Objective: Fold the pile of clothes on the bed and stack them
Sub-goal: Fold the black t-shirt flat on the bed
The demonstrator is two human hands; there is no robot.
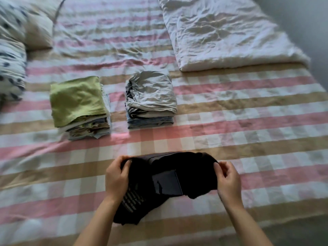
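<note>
1. Checked bedsheet in pink, beige and white covers the bed (248,121), viewed from its near edge at 6 o'clock; grey floor (317,23) shows at 2 o'clock.
2. Black fabric garment (166,180), partly folded, lies on the sheet at 6 o'clock, with a striped portion trailing towards 7 o'clock.
3. Left hand (116,176) grasps the garment's 9 o'clock end, fingers (124,159) curled over its far edge. Right hand (229,178) pinches the 3 o'clock end between thumb and fingers.
4. Folded stack topped by a green cloth (78,98) sits at 10 o'clock. A second folded stack topped by a pale grey cloth (152,93) sits at 12 o'clock, the two near but apart.
5. Step in hand, as judged: folding the black garment, apparently the last loose item, since no unfolded pile is visible.
6. Next move, as judged: tuck in the trailing striped part, complete the fold, then carry the bundle towards 12 o'clock onto a stack, squarely enough not to tip it.
7. Edges and room: open sheet lies between garment and stacks and out to 3 o'clock. The trailing portion lies close to the near bed edge. A folded white quilt (221,32) at 1 o'clock and blue-patterned bedding (10,59) at 9 o'clock lie well apart from the work.
</note>
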